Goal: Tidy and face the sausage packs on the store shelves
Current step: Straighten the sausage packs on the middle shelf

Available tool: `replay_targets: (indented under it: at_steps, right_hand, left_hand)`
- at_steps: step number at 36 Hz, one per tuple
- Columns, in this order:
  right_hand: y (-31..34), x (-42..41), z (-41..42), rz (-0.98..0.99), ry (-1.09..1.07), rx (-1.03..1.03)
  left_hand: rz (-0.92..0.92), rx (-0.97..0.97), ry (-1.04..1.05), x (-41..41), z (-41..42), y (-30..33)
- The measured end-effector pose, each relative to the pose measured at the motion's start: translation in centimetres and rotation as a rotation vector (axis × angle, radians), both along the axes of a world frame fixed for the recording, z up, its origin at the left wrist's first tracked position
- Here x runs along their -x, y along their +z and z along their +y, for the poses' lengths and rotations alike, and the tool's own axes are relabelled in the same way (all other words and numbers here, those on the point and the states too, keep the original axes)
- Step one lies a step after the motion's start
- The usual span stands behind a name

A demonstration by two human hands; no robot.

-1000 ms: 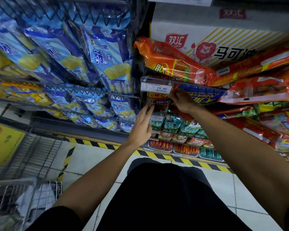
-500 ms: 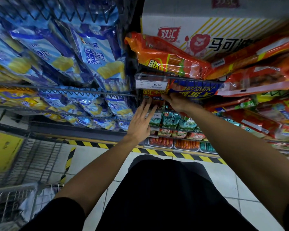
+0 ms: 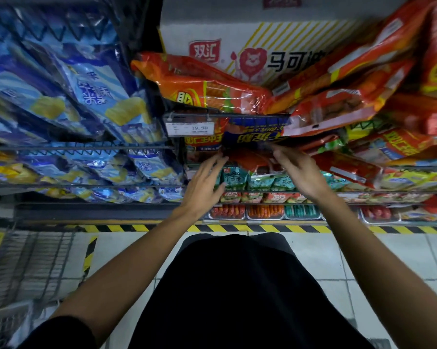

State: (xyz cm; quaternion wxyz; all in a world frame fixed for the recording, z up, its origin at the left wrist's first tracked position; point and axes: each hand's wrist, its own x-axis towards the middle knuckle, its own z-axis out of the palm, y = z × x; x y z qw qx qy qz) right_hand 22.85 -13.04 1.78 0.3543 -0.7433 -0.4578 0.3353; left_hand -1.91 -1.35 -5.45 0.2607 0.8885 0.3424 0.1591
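Observation:
Red and orange sausage packs (image 3: 207,84) lie piled on a wire shelf (image 3: 257,115) at upper centre and right. Below its rail sit a red pack (image 3: 203,144) and a blue-labelled pack (image 3: 252,137). My left hand (image 3: 203,182) is open with fingers spread, just under the red pack. My right hand (image 3: 299,172) is also open, fingertips reaching toward the blue-labelled pack from the right. Neither hand holds anything. Motion blur hides whether the fingertips touch the packs.
Blue and yellow snack bags (image 3: 91,96) fill the wire shelves on the left. A white price tag (image 3: 190,128) hangs on the rail. A printed carton (image 3: 262,54) stands behind the packs. Lower shelves hold small teal packs (image 3: 233,178). A wire cart (image 3: 11,321) stands at bottom left.
My right hand has come out from under the shelf rail and moved right, fingers opening. My left hand has shifted right and slightly up toward the red pack. The view has panned.

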Motion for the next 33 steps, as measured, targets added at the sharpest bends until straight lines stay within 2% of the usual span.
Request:
replay_targets:
  at_steps: [4, 10, 14, 18, 22, 26, 30, 33]
  right_hand:
    - [-1.4, 0.2, -2.6, 0.091, -0.104, 0.011]
    - [-3.0, -0.1, -3.0, 0.351, -0.125, -0.034]
    - [-4.4, -0.5, -2.3, 0.296, -0.061, -0.017]
    - [-5.0, -0.7, -1.1, 0.175, -0.130, -0.016]
    - [-3.8, -0.7, -0.3, 0.204, -0.211, -0.092]
    - [-2.5, -0.1, 0.6, 0.237, -0.183, -0.187]
    - [-1.9, 0.3, 1.9, 0.199, -0.127, -0.180]
    - [-1.8, 0.3, 2.1, 0.189, -0.087, -0.136]
  left_hand:
    - [-0.040, 0.074, -0.062, -3.1, -0.9, 1.1]
    - [-0.064, 0.190, 0.021, -6.2, -0.9, 1.8]
    - [-0.069, 0.220, 0.059, -6.8, -0.5, 1.9]
    - [-0.125, 0.199, 0.100, -6.6, -0.2, 1.7]
    - [-0.213, 0.305, 0.201, -5.8, 0.3, 1.7]
    - [-0.281, 0.451, 0.268, -5.3, 0.4, 2.3]
    - [-0.287, 0.501, 0.304, -5.6, 0.7, 3.0]
    - [-0.314, 0.460, 0.287, -5.4, 0.3, 3.2]
